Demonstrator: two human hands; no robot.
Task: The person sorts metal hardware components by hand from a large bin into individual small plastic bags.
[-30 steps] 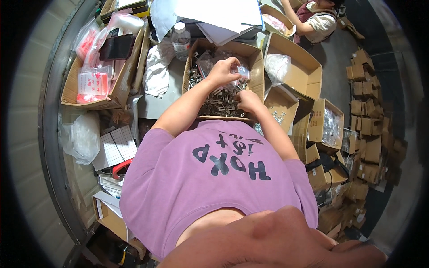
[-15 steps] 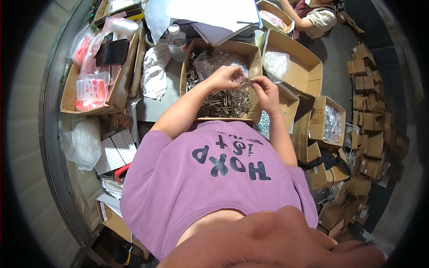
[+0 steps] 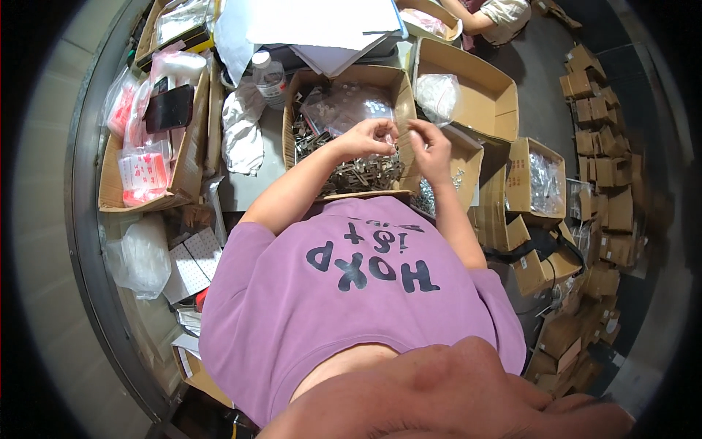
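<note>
Over a cardboard box point(image 3: 406, 88) of many small flat metal pieces point(image 3: 349, 175), my left hand point(image 3: 368, 139) has its thumb and fingers curled together. Whatever is between those fingertips is too small to name. My right hand point(image 3: 431, 152) is just to the right, above the box's right wall, fingers bent and thumb close to the index finger. Anything it holds cannot be made out. The two hands are a short gap apart. A clear plastic bag point(image 3: 344, 104) with small round pieces lies on the metal pieces at the box's far side.
A water bottle point(image 3: 269, 79) and a white cloth point(image 3: 242, 132) sit left of the box. Further left, a carton point(image 3: 113, 192) holds bags and a phone point(image 3: 169, 110). Cartons point(image 3: 504, 117) crowd the right side; papers point(image 3: 322, 25) lie beyond. Another person's arm point(image 3: 468, 18) shows at far right.
My hands have drawn apart; the thin metal piece seen between them before no longer shows there. The whole view has shifted slightly.
</note>
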